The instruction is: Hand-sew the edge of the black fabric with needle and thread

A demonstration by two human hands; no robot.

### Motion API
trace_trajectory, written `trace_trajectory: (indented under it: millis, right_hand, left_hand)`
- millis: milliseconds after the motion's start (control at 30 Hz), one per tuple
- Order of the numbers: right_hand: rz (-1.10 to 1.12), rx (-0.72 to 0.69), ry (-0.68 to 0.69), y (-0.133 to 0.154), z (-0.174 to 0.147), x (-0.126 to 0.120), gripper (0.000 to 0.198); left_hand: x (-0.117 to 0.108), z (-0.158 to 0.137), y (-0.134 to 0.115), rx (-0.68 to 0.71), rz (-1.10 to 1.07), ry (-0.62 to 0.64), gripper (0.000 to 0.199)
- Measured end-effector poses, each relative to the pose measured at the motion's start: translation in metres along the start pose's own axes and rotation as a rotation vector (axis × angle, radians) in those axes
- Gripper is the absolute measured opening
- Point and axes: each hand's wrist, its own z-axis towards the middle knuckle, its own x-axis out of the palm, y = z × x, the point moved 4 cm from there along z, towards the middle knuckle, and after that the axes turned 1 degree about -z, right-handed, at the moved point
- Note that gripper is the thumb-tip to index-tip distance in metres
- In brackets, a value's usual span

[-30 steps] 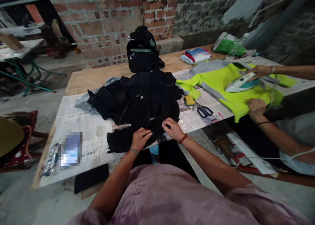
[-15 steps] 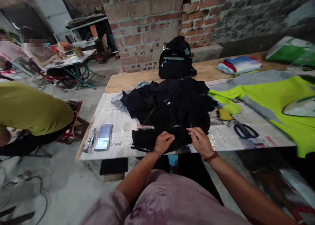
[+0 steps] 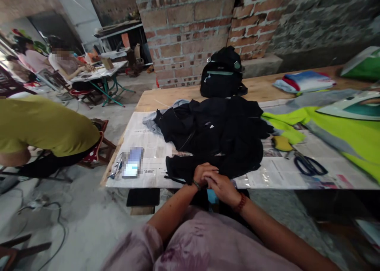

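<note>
A black garment [image 3: 185, 166] lies bunched across the newspaper at the table's near edge, in front of me. My left hand [image 3: 204, 173] is closed on its front edge, fingers bent over the cloth. Against it rests my right hand [image 3: 220, 187], its fingers curled in and meeting the left fingers; whatever it pinches is hidden or too small to see. Farther back, the rest of the dark cloth [image 3: 219, 122] spreads in a heap with a small white mark on it. Dark-handled scissors [image 3: 310, 165] and a yellow object [image 3: 282, 143] lie to the right.
Behind the cloth stands a black backpack [image 3: 222, 75]. A phone [image 3: 133, 164] lies at the left. On the right, another person's hand holds an iron [image 3: 353, 105] over a lime-and-grey garment [image 3: 335, 132]. A person in a mustard shirt [image 3: 56, 124] sits at left.
My right hand has come down and left from above the cloth to meet my left hand. The iron has shifted back over the lime garment. The view has turned slightly left.
</note>
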Motion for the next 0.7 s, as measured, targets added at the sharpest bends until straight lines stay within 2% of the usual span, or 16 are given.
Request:
trace_trajectory:
  millis: [167,267,367,567,633,700]
  right_hand:
    - [0.113,0.284,-0.209,-0.050,-0.031,-0.022,0.021]
    - [0.102,0.360,-0.249,-0.059,-0.042,-0.028,0.025]
    - [0.101,0.317,-0.181,-0.045,-0.036,-0.022,0.027]
    - [0.045,0.084,0.026,0.001,-0.006,0.000,0.024]
    - [0.040,0.086,0.017,0.000,-0.006,0.002,0.024]
    - [0.056,0.145,-0.037,-0.012,-0.013,-0.001,0.024]
  left_hand:
    - [-0.003,0.001,0.000,-0.071,-0.070,-0.139,0.014]
    - [-0.003,0.001,-0.003,-0.063,-0.113,-0.184,0.012]
    - [-0.002,0.001,0.000,-0.051,-0.131,-0.175,0.013]
    - [-0.002,0.001,0.008,-0.038,-0.109,-0.137,0.018]
    - [-0.003,0.001,0.009,-0.049,-0.107,-0.138,0.017]
    - [-0.003,0.002,0.008,-0.066,-0.105,-0.145,0.016]
